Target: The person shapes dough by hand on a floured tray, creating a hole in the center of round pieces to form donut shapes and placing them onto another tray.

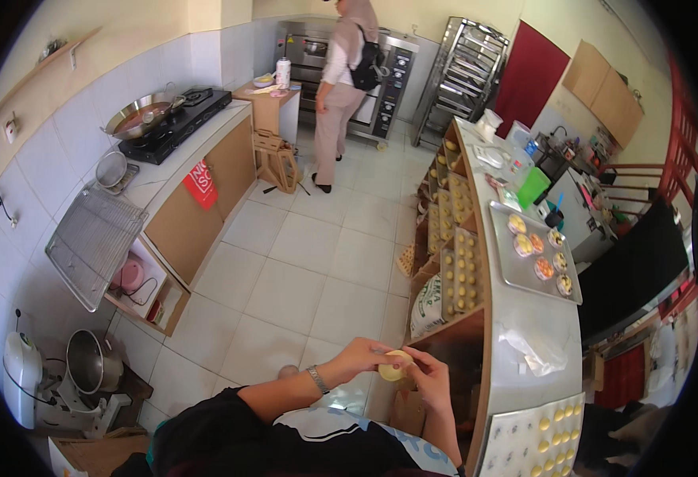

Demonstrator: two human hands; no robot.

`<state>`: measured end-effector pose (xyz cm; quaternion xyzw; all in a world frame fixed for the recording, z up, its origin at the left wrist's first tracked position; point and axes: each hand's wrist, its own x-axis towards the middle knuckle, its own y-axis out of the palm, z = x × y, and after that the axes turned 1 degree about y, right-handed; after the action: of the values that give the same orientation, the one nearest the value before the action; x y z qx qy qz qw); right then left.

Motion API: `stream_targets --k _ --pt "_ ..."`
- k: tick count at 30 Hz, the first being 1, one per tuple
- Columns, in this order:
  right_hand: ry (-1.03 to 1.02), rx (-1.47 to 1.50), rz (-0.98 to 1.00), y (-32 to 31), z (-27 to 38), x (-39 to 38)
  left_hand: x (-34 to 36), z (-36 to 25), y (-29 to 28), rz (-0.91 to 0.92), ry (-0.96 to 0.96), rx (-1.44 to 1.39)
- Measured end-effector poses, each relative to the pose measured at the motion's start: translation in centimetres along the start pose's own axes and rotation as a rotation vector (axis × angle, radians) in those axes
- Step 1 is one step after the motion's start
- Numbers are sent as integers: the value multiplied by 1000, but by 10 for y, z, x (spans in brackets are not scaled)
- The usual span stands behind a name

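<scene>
A pale yellow, flattened round of dough (pixel 395 367) is held up in front of me, beside the counter edge. My left hand (pixel 362 358), with a watch on its wrist, pinches it from the left. From the other side my right hand (pixel 430 377) grips its edge, thumb on the face turned to me. Nearest to the hands on the counter lies a metal tray (pixel 506 436) with rows of small yellow dough balls (pixel 556 425) on its right part.
The long counter (pixel 516 318) on my right carries a plastic bag (pixel 533 350) and a tray (pixel 504 238) of filled cups. Trays of dough balls (pixel 462 270) fill its shelves. A person (pixel 347 87) stands by the oven (pixel 305 48). A stove (pixel 176 119) and mixer (pixel 23 370) are left.
</scene>
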<state>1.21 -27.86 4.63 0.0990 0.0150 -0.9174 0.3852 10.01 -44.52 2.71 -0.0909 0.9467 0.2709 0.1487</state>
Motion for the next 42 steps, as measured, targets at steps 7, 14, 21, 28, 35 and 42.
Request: stream_targets --k 7,14,21,28,35,42 --pt "33 -38 340 117 13 91 -44 -56 -114 -189 71 -97" --pt "47 -165 703 206 16 155 -85 -68 -184 -386 187 -188" --pt "103 -210 949 271 11 216 -101 -81 -229 -644 272 -306" --pt "151 -146 986 292 16 311 -47 -129 -283 -718 308 -307" --pt "68 -155 906 287 47 434 48 -210 -334 -632 347 -263" --pt "64 -163 806 302 71 541 127 -267 -400 -644 310 -325"
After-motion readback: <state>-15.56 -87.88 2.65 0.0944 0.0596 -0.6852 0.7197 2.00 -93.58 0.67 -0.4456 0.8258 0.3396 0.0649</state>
